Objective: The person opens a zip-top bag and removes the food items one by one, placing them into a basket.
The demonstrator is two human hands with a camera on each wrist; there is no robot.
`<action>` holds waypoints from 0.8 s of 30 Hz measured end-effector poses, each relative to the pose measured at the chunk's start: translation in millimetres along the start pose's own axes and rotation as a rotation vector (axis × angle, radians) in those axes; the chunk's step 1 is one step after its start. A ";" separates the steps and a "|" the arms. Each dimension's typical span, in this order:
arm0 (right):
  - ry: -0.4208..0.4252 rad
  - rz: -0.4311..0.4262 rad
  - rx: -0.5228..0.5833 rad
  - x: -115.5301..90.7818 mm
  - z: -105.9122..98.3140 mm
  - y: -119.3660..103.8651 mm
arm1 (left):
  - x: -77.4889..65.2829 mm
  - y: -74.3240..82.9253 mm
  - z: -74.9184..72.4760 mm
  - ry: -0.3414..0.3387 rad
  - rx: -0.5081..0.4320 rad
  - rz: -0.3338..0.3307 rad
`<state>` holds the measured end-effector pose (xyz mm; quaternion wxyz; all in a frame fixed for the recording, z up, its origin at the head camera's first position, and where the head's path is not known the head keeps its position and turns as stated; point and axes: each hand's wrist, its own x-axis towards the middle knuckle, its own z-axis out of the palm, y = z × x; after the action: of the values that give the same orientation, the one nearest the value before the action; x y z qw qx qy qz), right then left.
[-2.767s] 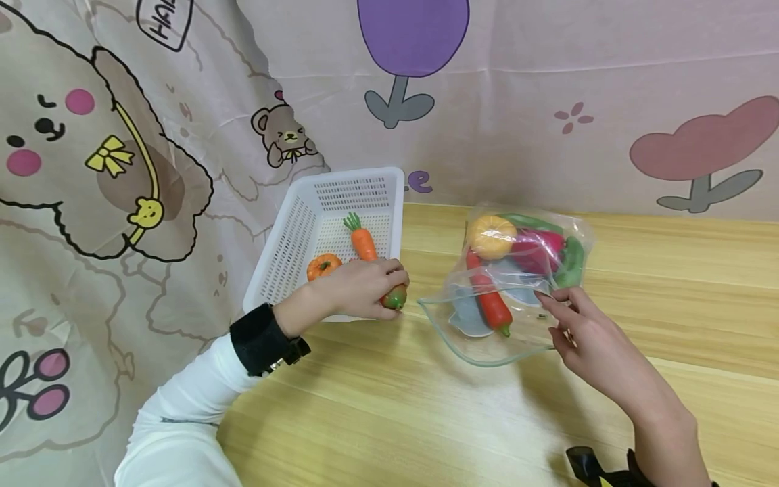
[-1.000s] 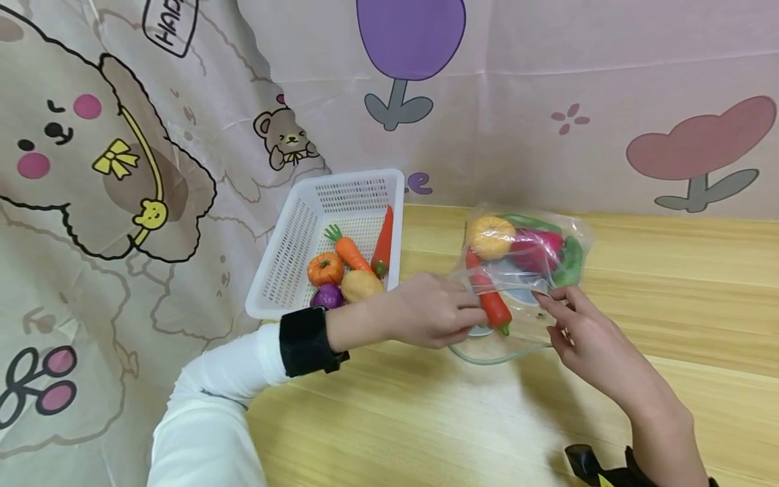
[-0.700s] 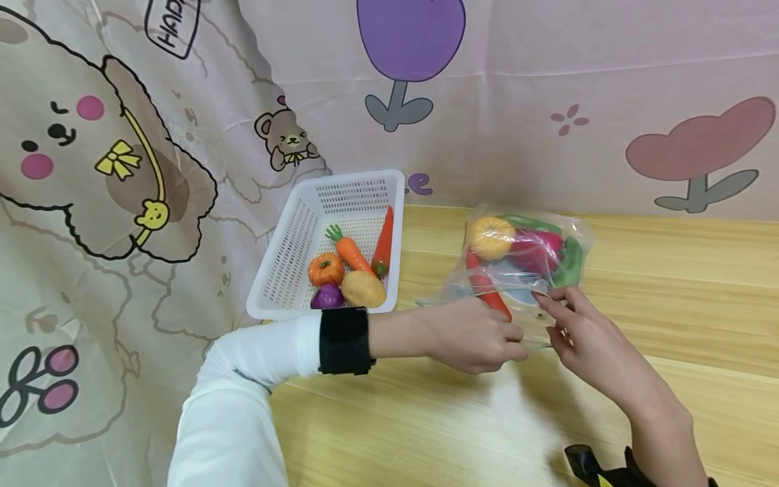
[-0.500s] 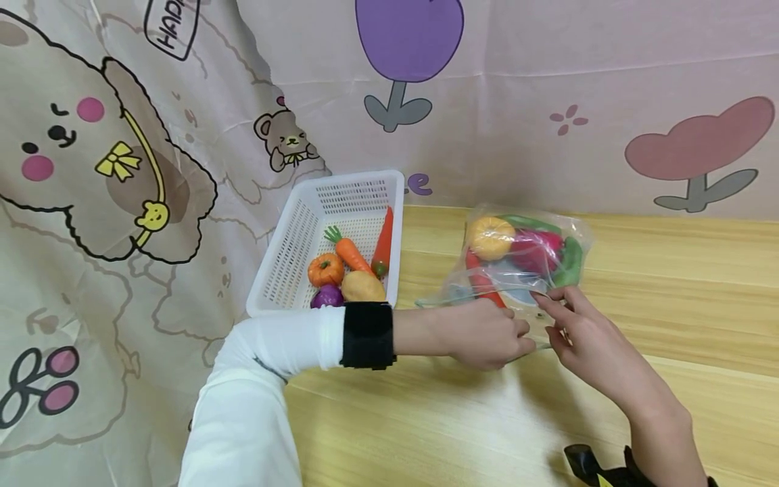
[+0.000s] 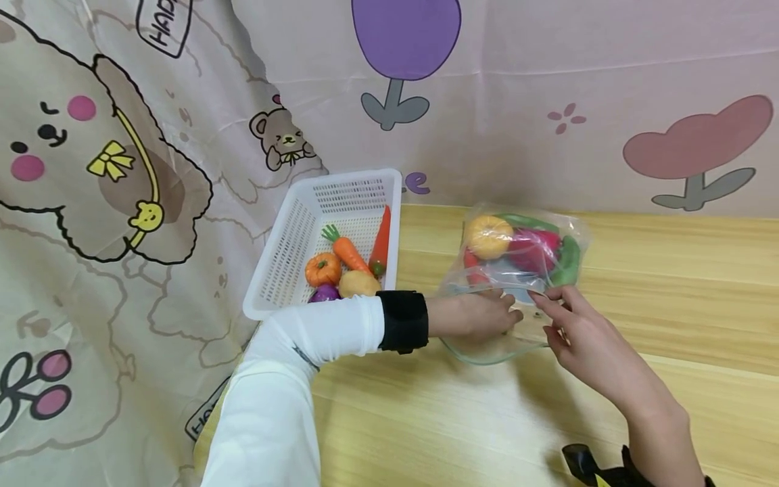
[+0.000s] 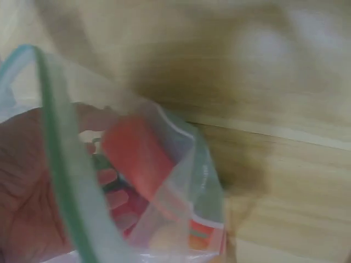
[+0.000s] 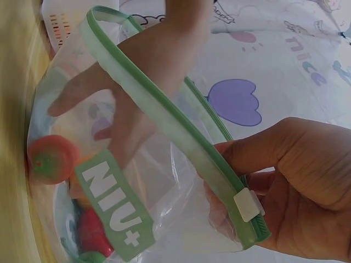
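My left hand [image 5: 477,314] is inside the mouth of a clear zip bag [image 7: 170,208], its fingers spread apart in the right wrist view. A red chili pepper [image 7: 52,159] lies inside the bag close to those fingers; the left wrist view shows the pepper [image 6: 137,153] beside the fingertips. My right hand [image 5: 599,341] pinches the bag's green zip edge near the white slider [image 7: 248,204] and holds the mouth apart. Deeper in the bag sit a yellow pumpkin [image 5: 489,237], a dark pink vegetable [image 5: 534,250] and a long green vegetable [image 5: 567,260].
Left of the bag stands a white plastic basket [image 5: 274,270]. It holds a carrot [image 5: 348,254], another red chili pepper [image 5: 380,240], an orange pumpkin [image 5: 322,269], a potato [image 5: 359,283] and a purple onion-like vegetable [image 5: 324,293]. A printed curtain [image 5: 517,135] hangs behind the wooden table [image 5: 426,419].
My left hand let go of a red chili pepper in the basket, moved right to the bag's mouth and went inside. The right hand has stayed at the bag's edge.
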<state>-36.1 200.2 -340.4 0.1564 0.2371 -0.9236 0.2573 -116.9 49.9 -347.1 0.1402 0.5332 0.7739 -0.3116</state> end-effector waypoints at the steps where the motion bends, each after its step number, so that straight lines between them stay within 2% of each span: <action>1: -0.001 0.001 0.000 0.0 0.1 0.1 | 2.6 -0.5 1.3 -0.014 -0.005 0.003; 4: -0.002 0.005 0.001 0.2 0.4 0.6 | 9.0 -1.7 5.5 -0.029 -0.021 0.012; 8: 0.003 0.004 -0.005 0.5 1.2 1.3 | 14.6 -3.2 11.5 0.013 -0.005 0.029; 12: 0.008 -0.002 -0.006 1.0 2.3 0.7 | 17.7 -4.9 15.8 0.057 0.043 0.042; 15: 0.008 -0.007 -0.001 1.4 3.1 0.5 | 19.1 -6.1 16.2 0.056 0.105 0.061; 19: 0.010 -0.008 -0.001 1.2 3.5 1.2 | 19.2 -5.8 12.1 0.058 0.136 0.093; 21: 0.014 -0.010 -0.006 1.0 3.5 1.7 | 18.3 -4.9 8.9 0.078 0.118 0.111; 24: 0.019 -0.020 -0.014 1.1 3.6 2.6 | 15.5 -3.2 3.5 0.097 0.008 0.115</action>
<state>-39.0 199.8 -343.9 0.1692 0.2427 -0.9215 0.2517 -126.3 58.3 -357.2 0.1181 0.5917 0.7467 -0.2800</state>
